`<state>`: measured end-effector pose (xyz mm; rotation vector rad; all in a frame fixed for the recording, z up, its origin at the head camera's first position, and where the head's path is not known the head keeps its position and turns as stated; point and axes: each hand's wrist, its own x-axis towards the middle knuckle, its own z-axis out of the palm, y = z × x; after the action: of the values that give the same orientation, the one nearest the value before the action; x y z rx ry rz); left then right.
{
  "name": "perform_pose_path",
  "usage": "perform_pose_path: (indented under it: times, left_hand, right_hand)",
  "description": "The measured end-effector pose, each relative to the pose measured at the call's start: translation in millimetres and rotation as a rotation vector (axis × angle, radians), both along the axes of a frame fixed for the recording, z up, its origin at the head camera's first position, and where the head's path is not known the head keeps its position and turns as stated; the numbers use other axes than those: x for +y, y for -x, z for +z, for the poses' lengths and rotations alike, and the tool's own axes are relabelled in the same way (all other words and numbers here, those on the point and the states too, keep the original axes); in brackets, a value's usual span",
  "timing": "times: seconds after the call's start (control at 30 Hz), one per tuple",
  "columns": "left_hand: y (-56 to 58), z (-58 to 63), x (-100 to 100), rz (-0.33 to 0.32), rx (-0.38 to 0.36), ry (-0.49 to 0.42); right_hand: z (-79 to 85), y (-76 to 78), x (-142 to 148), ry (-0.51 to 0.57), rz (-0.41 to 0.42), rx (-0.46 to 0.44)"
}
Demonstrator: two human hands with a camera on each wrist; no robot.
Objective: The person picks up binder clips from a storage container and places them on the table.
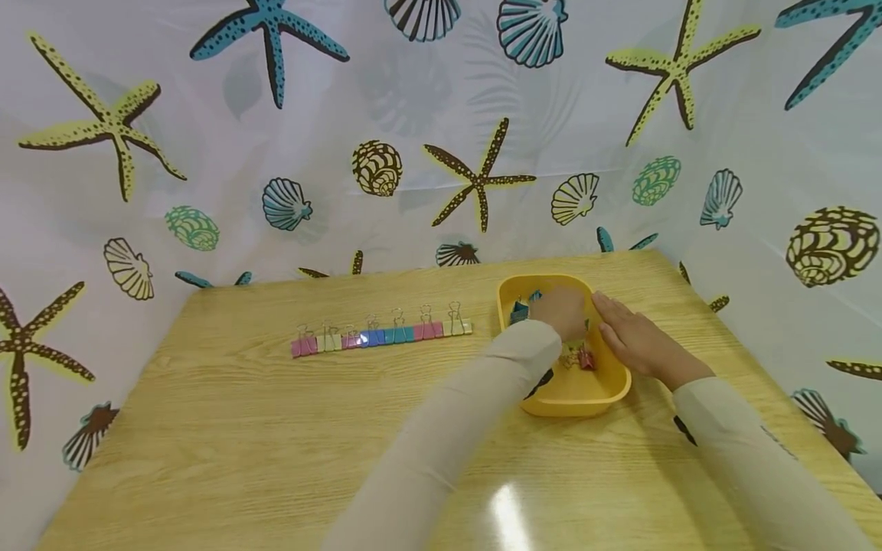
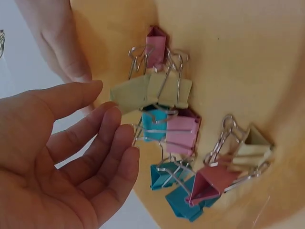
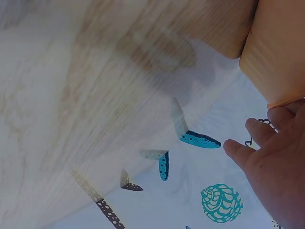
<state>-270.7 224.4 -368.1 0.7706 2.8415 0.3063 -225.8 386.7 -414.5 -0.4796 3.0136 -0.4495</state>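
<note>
Okay so from where I'm standing, the left hand [image 1: 563,312] is down in the bin with a half-curled, loosely open grip, right at the edge of a pale yellow clip [image 2: 129,94]; I can't make out an actual pinch, so I'd say it has hold of nothing. Around that, in the middle and lower right of the left wrist view, there's a tangle of pink, teal and yellow clips [image 2: 183,131] in the yellow bin [image 1: 575,392], which sits right of centre in the head view. The right hand [image 1: 637,337] lies along the bin's right rim, fingers straight, holding nothing, looks like it's just steadying. Left arm reaches up from bottom centre, wrist bent down; right forearm slants in from lower right. Over left of centre on the surface [image 1: 241,428] there's a tidy row of seven clips [image 1: 406,334], side by side, handles up. My guess: roughly halfway, with the bin's clips left to line up.
</note>
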Motion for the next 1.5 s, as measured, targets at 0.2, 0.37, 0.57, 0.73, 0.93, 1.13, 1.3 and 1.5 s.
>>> perform_pose_path:
  times: [0.2, 0.37, 0.57, 0.73, 0.93, 1.13, 1.3, 1.5]
  left_hand:
    - [-11.7, -4.1, 9, 0.026, -0.026, 0.01]
    - [-17.9, -7.0, 11, 0.049, -0.061, 0.017]
    - [-21.0, -8.9, 16, 0.056, -0.01, 0.096]
    - [-21.3, -10.8, 18, 0.068, -0.009, 0.135]
    - [-19.7, -10.0, 16, 0.055, -0.011, 0.147]
    - [-13.0, -5.6, 16, 0.057, 0.008, 0.122]
    - [-11.8, -0.6, 17, 0.1, 0.005, 0.111]
    - [-13.6, 5.4, 14, 0.131, 0.027, 0.093]
  right_hand:
    - [0.9, -1.1, 1, -0.001, 0.003, 0.004]
    - [0.5, -0.7, 0, 0.008, 0.012, 0.006]
    - [1.3, -0.5, 0, 0.005, 0.014, 0.007]
    - [0.8, -0.2, -1, 0.006, 0.016, -0.003]
    - [1.5, -0.9, -2, 0.006, 0.022, 0.005]
    - [3.6, -2.4, -2, 0.008, 0.014, 0.009]
    - [3.7, -2.4, -1, 0.015, 0.011, 0.011]
    - [-0.7, -0.1, 1, 0.014, 0.008, 0.008]
